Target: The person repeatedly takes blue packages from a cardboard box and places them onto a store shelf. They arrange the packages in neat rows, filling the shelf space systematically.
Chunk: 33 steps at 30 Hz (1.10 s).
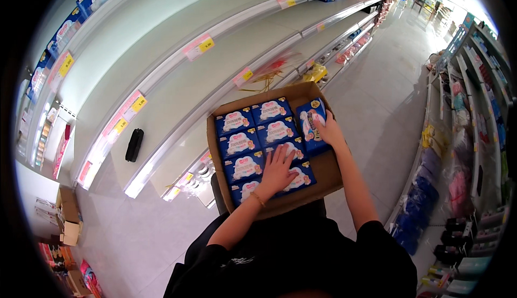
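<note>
An opened cardboard box (278, 213) in front of my body holds several blue packs (239, 142) with white cloud prints, set in two columns. My left hand (278, 171) lies with fingers apart on top of the packs, towards the near end. At the right side of the box, my right hand (329, 130) is on another blue pack (310, 122) that stands apart from the columns, with its fingers at the pack's right edge. Bare cardboard shows in the box below that pack. What the box rests on is mostly hidden.
White store shelves (169, 59) with price tags run along the left and ahead. A black object (134, 145) lies on a lower shelf. More blue packs (64, 31) stand at upper left. Stocked shelves (456, 136) line the aisle's right side. Cardboard boxes (69, 217) sit at lower left.
</note>
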Motion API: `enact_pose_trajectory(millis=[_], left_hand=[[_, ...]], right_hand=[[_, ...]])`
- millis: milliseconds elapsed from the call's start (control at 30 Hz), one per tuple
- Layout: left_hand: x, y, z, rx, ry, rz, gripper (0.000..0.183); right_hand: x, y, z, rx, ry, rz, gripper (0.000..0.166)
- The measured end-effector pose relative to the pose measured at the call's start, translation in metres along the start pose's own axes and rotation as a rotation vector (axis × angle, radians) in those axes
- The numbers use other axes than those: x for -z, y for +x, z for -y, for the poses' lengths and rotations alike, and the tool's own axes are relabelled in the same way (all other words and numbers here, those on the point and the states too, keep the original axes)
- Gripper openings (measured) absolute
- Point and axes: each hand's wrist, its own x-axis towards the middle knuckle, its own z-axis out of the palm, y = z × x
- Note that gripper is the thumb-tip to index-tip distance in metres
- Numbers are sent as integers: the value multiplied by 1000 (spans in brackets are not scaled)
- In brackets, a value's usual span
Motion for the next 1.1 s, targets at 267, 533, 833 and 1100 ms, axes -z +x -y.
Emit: enact_pose_trajectory(millis=[267,533,833,1100], left_hand=[[-4,-4,5,-28,19,2,74],[-3,-4,6,-36,27,15,73],[-4,-6,5,-45,29,15,73],[-8,-9,9,-18,24,-3,72]], right_hand=[[-31,19,8,420,-154,-343,46],[-49,-26,19,390,-371,-277,36],[-67,-5,-13,611,-266,-167,42],[-27,-20,19,326,-130,-397,15]])
